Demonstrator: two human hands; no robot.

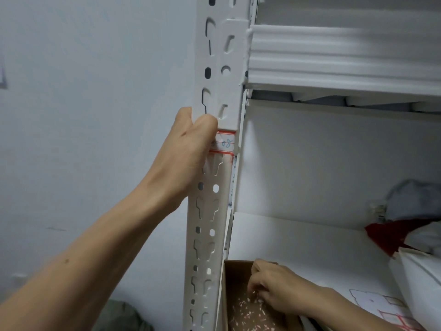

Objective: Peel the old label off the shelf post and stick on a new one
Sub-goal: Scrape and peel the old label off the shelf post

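Observation:
A white slotted shelf post (214, 68) runs down the middle of the view. A white label with red borders and blue handwriting (225, 143) is stuck across it. My left hand (191, 149) reaches up from the lower left; its fingertips press on the label's left edge, and the fingers themselves are hidden behind the hand. My right hand (272, 287) is low down inside a brown cardboard box (235, 278), fingers curled and pinching small paper scraps over a litter of label bits.
A white shelf board (310, 237) lies to the right, with a sheet of red-bordered labels (391, 309) at the lower right. Red and white bundled items (401, 230) sit at the right edge. Another shelf (346, 56) hangs overhead. A pale wall (83, 115) fills the left.

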